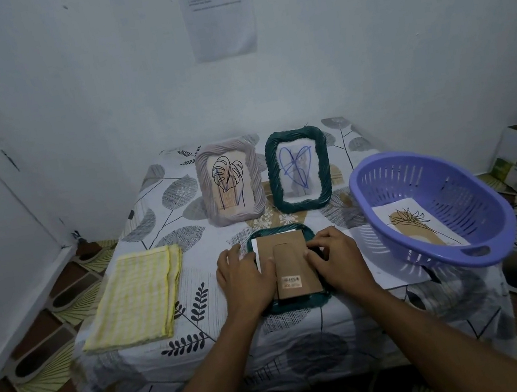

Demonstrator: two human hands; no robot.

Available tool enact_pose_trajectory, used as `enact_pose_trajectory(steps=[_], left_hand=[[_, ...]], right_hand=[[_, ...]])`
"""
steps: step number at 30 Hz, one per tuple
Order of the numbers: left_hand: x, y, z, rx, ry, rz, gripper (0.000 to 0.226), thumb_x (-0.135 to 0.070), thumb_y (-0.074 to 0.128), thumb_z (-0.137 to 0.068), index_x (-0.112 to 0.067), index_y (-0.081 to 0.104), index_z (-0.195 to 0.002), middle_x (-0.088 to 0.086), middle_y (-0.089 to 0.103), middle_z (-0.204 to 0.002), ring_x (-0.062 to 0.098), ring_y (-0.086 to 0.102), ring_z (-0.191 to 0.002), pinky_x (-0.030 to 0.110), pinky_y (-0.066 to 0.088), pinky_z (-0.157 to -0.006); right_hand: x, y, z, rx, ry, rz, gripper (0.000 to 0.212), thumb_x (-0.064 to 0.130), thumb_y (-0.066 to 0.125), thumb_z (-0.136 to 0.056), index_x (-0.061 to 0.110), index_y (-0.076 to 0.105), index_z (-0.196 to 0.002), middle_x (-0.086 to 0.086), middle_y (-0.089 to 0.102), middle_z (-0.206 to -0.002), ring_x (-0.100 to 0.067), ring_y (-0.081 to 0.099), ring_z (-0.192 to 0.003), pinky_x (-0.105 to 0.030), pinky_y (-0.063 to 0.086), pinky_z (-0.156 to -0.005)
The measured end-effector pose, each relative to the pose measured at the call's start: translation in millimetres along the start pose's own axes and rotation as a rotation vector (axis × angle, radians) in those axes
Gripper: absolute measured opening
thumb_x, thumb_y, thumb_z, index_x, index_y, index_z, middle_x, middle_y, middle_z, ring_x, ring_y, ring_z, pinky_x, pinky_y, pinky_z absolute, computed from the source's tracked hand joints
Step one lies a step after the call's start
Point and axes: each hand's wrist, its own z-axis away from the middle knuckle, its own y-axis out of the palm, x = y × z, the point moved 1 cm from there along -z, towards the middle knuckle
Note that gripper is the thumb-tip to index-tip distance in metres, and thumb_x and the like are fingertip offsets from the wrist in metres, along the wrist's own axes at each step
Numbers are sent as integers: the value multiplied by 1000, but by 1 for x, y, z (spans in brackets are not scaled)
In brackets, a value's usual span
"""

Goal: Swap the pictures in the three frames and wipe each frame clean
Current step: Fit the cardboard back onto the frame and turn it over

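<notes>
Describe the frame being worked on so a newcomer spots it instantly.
On the leaf-print table, look near centre, between the left hand and right hand. That dark green frame lies face down, brown backing with barcode sticker up; the grey frame and other green frame stand upright behind.

We have one wide-angle view from the person's head, facing forward and down across the small covered table (188, 354) toward the far wall (361, 41). We sit close above the near edge, so both forearms rise from the bottom to the left hand (243, 277) and right hand (335, 254) at the face-down frame (302, 303) in the centre. The view spans the whole tabletop, from the yellow cloth (137, 298) on the left to the purple basket (435, 200) on the right, with patterned floor (34, 336) on either side.
</notes>
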Motion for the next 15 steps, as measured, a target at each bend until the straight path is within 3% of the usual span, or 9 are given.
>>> enact_pose_trajectory(steps=[8, 11, 15], left_hand=[[1, -4, -3, 28, -74, 207, 38, -43, 51, -93, -20, 64, -121, 4, 44, -141, 25, 27, -134, 43, 24, -110], [1, -5, -5, 36, -77, 198, 37, -43, 51, -93, -23, 64, -121, 3, 47, -139, 25, 29, -132, 43, 26, -109], [1, -5, -5, 42, -72, 168, 36, -44, 52, -93, -25, 64, -120, 2, 49, -136, 25, 32, -130, 42, 28, -108]], right_hand=[[1, -2, 0, 8, 29, -28, 25, 27, 63, -89, 14, 72, -108, 1, 50, -105, -10, 50, -88, -21, 36, -80], [0, -2, 0, 12, 44, -65, 26, 27, 64, -88, 15, 72, -110, 2, 51, -106, -11, 53, -87, -26, 43, -81], [-2, -1, -1, 31, 58, -71, 31, 29, 65, -88, 16, 69, -115, 4, 50, -109, -10, 54, -84, -23, 41, -79]])
